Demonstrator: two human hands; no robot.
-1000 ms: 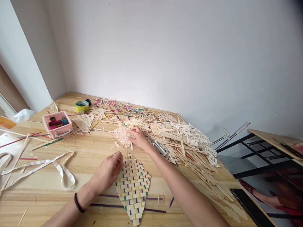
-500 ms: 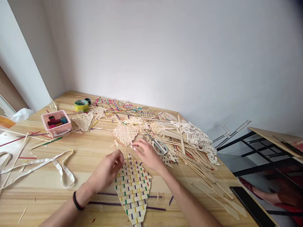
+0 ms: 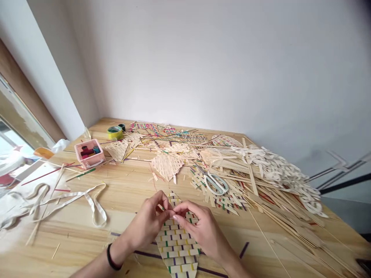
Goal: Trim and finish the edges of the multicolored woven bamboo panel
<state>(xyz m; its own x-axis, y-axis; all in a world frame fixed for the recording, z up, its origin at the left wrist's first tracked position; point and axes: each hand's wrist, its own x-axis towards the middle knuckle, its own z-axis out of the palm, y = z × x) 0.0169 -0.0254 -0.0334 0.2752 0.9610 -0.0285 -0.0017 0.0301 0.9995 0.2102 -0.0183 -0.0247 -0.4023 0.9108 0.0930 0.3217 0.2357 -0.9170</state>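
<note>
A leaf-shaped woven panel (image 3: 179,247) of pale strips with purple, yellow and green strips lies in front of me on the table. Over its upper part, my left hand (image 3: 149,220) and my right hand (image 3: 199,226) meet fingertip to fingertip. Both are closed in a pinch, and whatever sits between the fingers is too small to make out. A dark band circles my left wrist. Purple strips (image 3: 147,255) stick out from under the panel on both sides. Beyond my hands rests a smaller plain woven piece (image 3: 167,166).
White-handled scissors (image 3: 216,184) lie right of centre on woven scraps. A pink box (image 3: 89,154) of thread spools and yellow tape (image 3: 115,133) stand at back left. White ribbon (image 3: 98,210) curls at left. Wooden strips (image 3: 290,227) and a white braided heap (image 3: 278,168) cover the right.
My right hand has come down from near the plain woven piece to meet my left hand over the panel. The view has turned, so the table's contents sit further right.
</note>
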